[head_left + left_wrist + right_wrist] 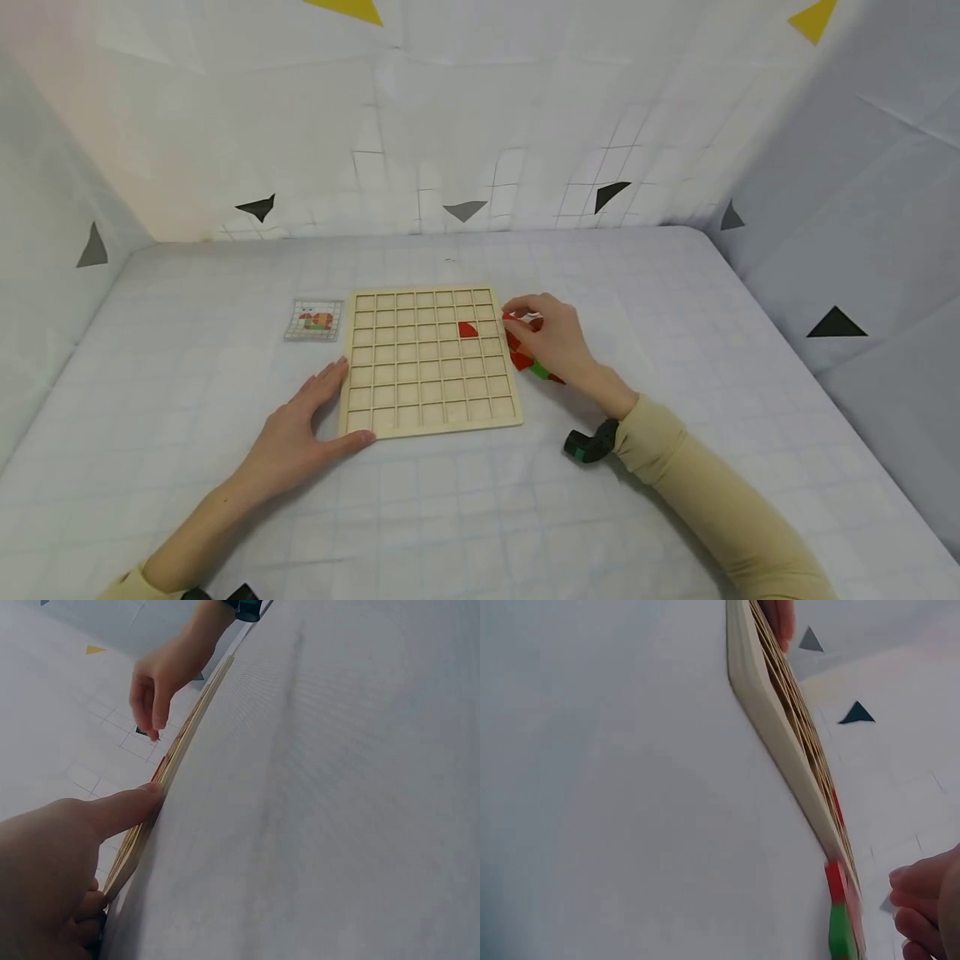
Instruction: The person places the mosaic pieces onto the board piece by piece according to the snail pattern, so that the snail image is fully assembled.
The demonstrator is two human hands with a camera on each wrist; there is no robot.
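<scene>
A pale wooden grid board [431,432] lies on the white cloth. One red quarter-round piece [468,330] sits in a cell at its upper right. My left hand [303,433] rests against the board's lower left corner, thumb along the near edge and fingers at the left side. Beyond the right edge, my right hand [551,337] bends its thumb and fingers over a cluster of red, green and orange pieces [521,360], partly hiding them. Red shows by its fingertips; whether they pinch a piece is unclear. In the right wrist view a green piece [841,930] appears blurred beside the board.
Left of the board lies a small picture card [314,321] with a coloured figure on a grid. White cloth walls with black, grey and yellow patches stand behind and at both sides. A dark wrist device [592,443] sits at my right cuff.
</scene>
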